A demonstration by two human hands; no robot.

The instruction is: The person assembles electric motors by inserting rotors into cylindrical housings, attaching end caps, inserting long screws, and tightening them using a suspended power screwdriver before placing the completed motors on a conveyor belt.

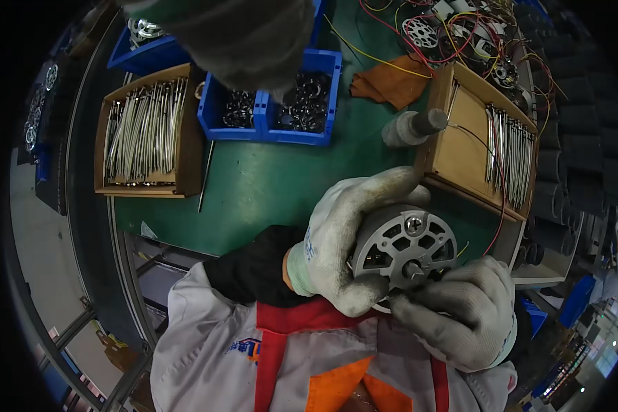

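An electric motor (384,239) with a round, slotted metal end cover is held in front of my chest. Its stubby shaft points up towards me, and a cross-head screw (415,225) sits near the far rim. My left hand (340,240), in a whitish glove, wraps round the motor's left side with the thumb on the near rim. At the lower right rim, the gloved fingers of my right hand (467,312) are pinched together against the motor. Whatever is between those fingertips is hidden.
Long bolts fill a cardboard box (189,165) on the left; another box (453,172) on the right holds more. Blue bins (268,134) contain small dark parts. A grey cylindrical tool (412,128), a brown cloth (391,82) and tangled wires (460,27) lie beyond. A blurred grey shape (244,41) covers the top.
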